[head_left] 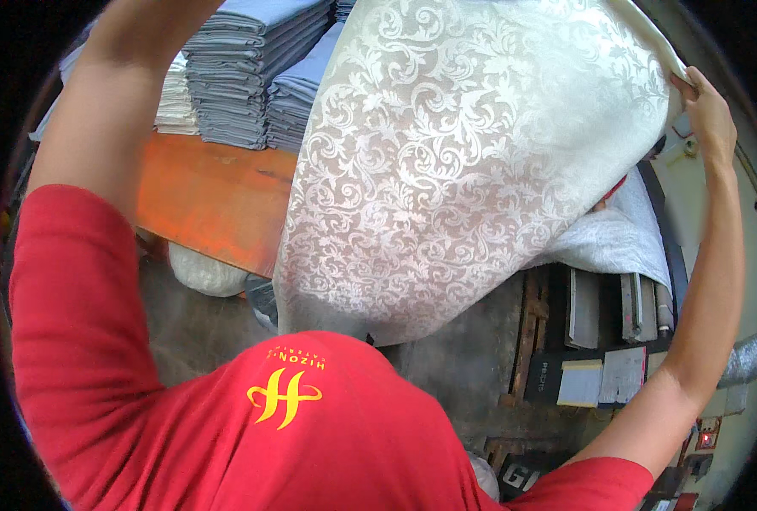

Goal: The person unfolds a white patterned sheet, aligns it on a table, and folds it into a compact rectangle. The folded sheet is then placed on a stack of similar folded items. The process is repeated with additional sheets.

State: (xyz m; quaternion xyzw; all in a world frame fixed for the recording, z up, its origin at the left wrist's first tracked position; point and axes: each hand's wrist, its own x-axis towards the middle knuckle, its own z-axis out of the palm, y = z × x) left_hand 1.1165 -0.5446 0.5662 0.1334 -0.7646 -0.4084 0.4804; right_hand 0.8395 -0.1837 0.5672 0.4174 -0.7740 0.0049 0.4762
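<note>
A large cream cloth with a white scroll-and-leaf pattern hangs spread out in front of me, its lower end near my chest. At the upper right, my right hand is closed on the cloth's edge, with the fingers pinching a fold. My left forearm rises past the upper left edge of the picture, so the left hand is out of sight. The cloth's top edge is partly cut off by the frame.
Stacks of folded grey-blue cloth and a white folded stack stand on an orange table at the left. Whitish fabric lies at the right, near a wooden pallet. Part of a person in red shows behind the cloth.
</note>
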